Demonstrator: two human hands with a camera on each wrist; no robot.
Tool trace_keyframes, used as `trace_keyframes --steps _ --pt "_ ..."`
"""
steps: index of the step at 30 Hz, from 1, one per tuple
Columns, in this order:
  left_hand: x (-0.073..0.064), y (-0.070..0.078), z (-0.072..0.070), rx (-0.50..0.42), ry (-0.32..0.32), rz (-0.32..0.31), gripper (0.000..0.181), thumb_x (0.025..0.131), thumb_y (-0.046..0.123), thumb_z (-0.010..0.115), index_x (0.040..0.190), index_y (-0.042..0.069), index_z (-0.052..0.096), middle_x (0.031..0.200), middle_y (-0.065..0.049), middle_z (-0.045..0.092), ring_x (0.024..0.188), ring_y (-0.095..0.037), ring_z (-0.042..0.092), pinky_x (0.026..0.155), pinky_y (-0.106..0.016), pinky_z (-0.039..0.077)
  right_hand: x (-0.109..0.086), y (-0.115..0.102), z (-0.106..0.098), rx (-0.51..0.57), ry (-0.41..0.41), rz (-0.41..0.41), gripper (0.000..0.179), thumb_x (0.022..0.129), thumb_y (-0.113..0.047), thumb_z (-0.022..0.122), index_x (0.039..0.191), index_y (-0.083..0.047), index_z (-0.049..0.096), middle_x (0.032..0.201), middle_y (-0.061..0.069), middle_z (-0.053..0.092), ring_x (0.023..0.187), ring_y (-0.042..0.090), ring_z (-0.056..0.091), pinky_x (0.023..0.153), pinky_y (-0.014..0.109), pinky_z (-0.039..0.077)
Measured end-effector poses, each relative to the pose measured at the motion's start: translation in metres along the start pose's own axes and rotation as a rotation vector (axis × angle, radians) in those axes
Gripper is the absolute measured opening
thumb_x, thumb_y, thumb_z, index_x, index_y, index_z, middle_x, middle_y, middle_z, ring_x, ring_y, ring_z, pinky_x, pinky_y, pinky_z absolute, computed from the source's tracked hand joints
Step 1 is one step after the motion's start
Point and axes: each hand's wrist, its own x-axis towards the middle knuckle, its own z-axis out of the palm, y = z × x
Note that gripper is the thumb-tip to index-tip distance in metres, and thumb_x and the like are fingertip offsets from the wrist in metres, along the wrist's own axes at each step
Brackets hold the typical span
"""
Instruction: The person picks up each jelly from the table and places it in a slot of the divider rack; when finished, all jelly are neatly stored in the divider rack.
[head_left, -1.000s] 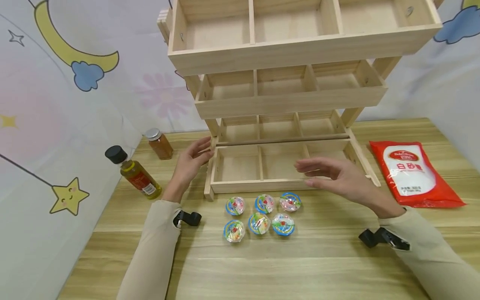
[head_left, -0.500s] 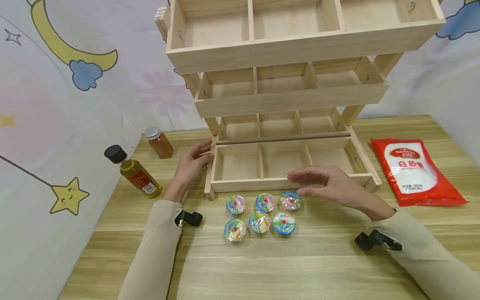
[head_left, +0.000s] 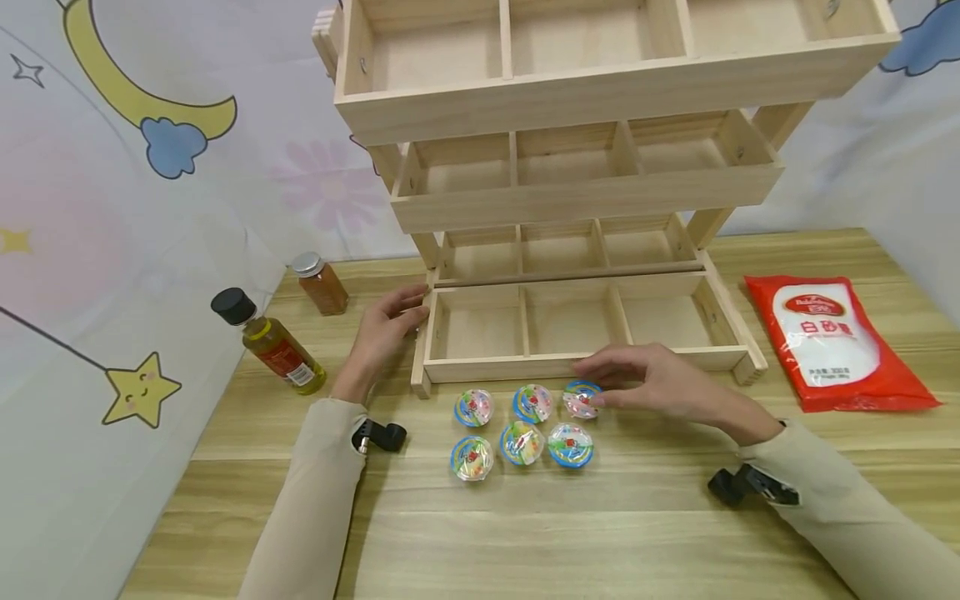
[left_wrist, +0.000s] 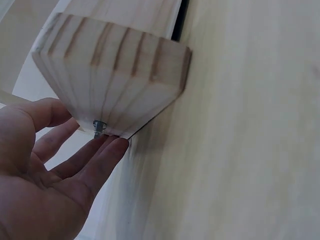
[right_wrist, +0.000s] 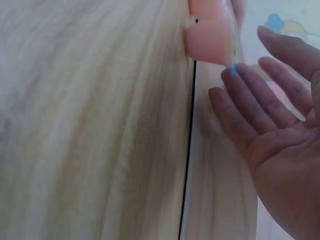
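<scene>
Several small jelly cups (head_left: 521,443) with blue-rimmed printed lids stand in two rows before a tiered wooden rack (head_left: 495,367). My right hand (head_left: 652,385) is at the back-right jelly cup (head_left: 579,403), fingers spread apart and loosely bent, thumb near its lid. In the right wrist view that pink cup (right_wrist: 210,42) lies just beyond the fingertips of the right hand (right_wrist: 275,120); a firm hold does not show. My left hand (head_left: 384,333) touches the rack's left side with relaxed fingers. In the left wrist view its fingertips meet the rack's wooden end (left_wrist: 110,70), near a screw.
On the left stand an oil bottle (head_left: 283,354) with a black cap and a jar (head_left: 324,287) of brown contents. A red and white bag (head_left: 828,346) lies to the right of the rack. The rack's upper trays (head_left: 615,96) overhang the lower ones.
My right hand has moved down and slightly left, from over the lowest tray to the back-right jelly cup. My left hand has stayed at the rack's side.
</scene>
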Motion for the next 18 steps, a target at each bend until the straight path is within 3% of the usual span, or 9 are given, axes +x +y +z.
trace_keyframes --steps 7,18 --pt "0.0004 -0.0013 0.0011 -0.002 0.023 -0.008 0.044 0.104 0.007 0.065 0.147 0.001 0.062 0.141 -0.025 0.063 0.121 -0.029 0.063 0.087 -0.019 0.053 0.0008 0.0008 0.0023 -0.058 -0.048 0.020 0.044 0.094 -0.015 0.084 0.135 -0.004 0.071 0.137 0.010 0.069 0.117 0.024 0.069 0.099 0.035 0.056" --pt "0.0012 -0.0052 -0.0004 -0.036 0.012 0.003 0.042 0.104 0.008 0.066 0.146 0.000 0.063 0.143 -0.024 0.063 0.127 -0.030 0.061 0.093 -0.023 0.055 0.0003 0.0002 0.0044 -0.076 -0.079 0.046 0.046 0.091 -0.010 0.086 0.134 -0.004 0.071 0.143 0.018 0.064 0.116 0.029 0.069 0.100 0.036 0.057"
